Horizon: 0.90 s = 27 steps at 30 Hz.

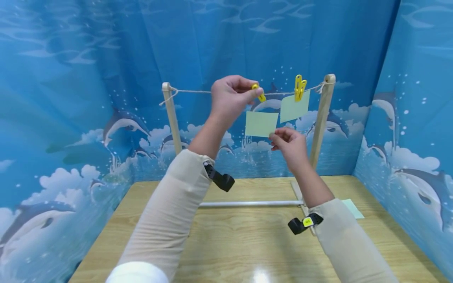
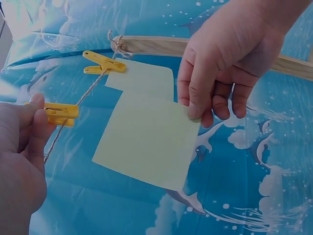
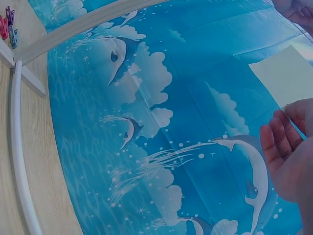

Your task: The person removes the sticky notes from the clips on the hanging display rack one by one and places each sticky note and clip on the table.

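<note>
My left hand (image 1: 230, 98) pinches a yellow clothespin (image 1: 261, 94) at the string (image 1: 198, 91); the left wrist view shows that clothespin (image 2: 61, 113) against the string. Lower and to the right, my right hand (image 1: 291, 147) pinches the bottom right corner of a pale green paper sheet (image 1: 261, 124) between thumb and forefinger. The sheet's top edge is below the string, apart from the held clothespin. A second pale green sheet (image 1: 295, 106) hangs from the string farther right under another yellow clothespin (image 1: 300, 88).
The string runs between two wooden posts (image 1: 321, 122) joined low down by a white rod (image 1: 251, 203). Another green sheet (image 1: 352, 208) lies on the wooden table (image 1: 247, 243) beside the right sleeve. Several coloured clothespins (image 3: 10, 28) show in the right wrist view. A dolphin-print curtain surrounds the table.
</note>
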Available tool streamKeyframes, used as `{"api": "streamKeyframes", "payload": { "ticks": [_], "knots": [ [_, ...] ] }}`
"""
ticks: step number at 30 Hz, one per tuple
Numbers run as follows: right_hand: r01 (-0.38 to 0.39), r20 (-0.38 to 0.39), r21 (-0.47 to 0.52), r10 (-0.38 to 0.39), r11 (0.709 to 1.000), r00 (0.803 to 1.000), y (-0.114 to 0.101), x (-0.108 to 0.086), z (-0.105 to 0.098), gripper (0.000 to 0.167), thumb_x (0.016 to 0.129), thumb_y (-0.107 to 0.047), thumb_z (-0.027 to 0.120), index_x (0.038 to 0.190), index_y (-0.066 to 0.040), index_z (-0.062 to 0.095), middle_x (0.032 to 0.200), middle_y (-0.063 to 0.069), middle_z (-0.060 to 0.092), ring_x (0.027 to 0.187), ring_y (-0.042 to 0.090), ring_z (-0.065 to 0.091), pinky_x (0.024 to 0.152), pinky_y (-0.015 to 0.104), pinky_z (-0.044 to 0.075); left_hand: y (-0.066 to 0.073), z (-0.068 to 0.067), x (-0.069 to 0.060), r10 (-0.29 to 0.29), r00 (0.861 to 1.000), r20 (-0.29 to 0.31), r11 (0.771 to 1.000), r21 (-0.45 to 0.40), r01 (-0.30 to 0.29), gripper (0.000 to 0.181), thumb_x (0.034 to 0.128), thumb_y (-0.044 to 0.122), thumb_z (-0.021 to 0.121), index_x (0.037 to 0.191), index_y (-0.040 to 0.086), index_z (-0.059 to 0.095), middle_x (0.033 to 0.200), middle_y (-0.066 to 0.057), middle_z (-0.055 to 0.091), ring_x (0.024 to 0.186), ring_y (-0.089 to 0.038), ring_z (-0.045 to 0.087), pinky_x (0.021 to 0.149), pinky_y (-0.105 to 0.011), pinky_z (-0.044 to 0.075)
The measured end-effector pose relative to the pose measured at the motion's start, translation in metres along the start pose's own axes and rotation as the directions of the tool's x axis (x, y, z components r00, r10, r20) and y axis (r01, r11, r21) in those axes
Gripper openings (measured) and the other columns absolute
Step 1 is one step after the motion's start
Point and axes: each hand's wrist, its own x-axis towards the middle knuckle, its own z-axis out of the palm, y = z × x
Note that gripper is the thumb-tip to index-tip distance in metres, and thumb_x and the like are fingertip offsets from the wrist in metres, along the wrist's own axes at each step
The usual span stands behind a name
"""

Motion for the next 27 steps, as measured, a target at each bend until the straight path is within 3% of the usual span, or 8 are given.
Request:
{"api": "streamKeyframes", "payload": {
  "ticks": [7,17,22,27],
  "knots": [
    [0.001,-0.007,-0.002,-0.001,1.000,1.000,0.003,-0.003,-0.001,0.027,0.095,-0.021,0.065,0.106,0.004,0.064,0.090,0.002,0.066,0.078,0.016,0.062,0.069,0.024,0.058,0.004,-0.007,0.000,0.058,0.998,-0.020,0.997,-0.050,-0.059,0.016,0.0824,0.014,0.078,0.092,0.002,0.074,0.088,-0.006,0.073,0.073,-0.021,0.068,0.072,-0.028,0.058],
    [-0.019,-0.021,-0.014,0.019,1.000,1.000,0.005,-0.015,-0.006,0.029,0.095,-0.022,0.066,0.108,0.004,0.063,0.088,0.001,0.066,0.078,0.016,0.063,0.069,0.024,0.058,-0.006,-0.020,-0.013,0.056,0.998,0.001,0.998,-0.042,-0.056,0.017,0.0821,0.016,0.078,0.092,0.002,0.075,0.088,-0.007,0.072,0.074,-0.023,0.068,0.071,-0.028,0.058],
    [0.002,-0.043,0.024,0.000,1.000,0.999,0.008,-0.023,-0.012,0.023,0.094,-0.020,0.067,0.103,0.000,0.065,0.086,-0.001,0.066,0.075,0.015,0.063,0.067,0.023,0.057,-0.015,-0.024,-0.025,0.037,0.999,0.018,0.999,-0.040,-0.036,0.016,0.0820,0.015,0.078,0.091,0.003,0.075,0.090,-0.006,0.072,0.077,-0.020,0.069,0.074,-0.029,0.058],
    [0.003,-0.057,0.040,-0.001,0.999,0.998,0.010,-0.032,-0.020,0.021,0.093,-0.019,0.068,0.101,0.000,0.065,0.084,-0.001,0.067,0.073,0.015,0.062,0.066,0.022,0.057,-0.022,-0.032,-0.038,-0.028,0.999,0.022,1.000,-0.012,0.028,0.017,0.0823,0.016,0.079,0.094,0.004,0.074,0.093,-0.004,0.071,0.082,-0.018,0.069,0.077,-0.028,0.058]
  ]
}}
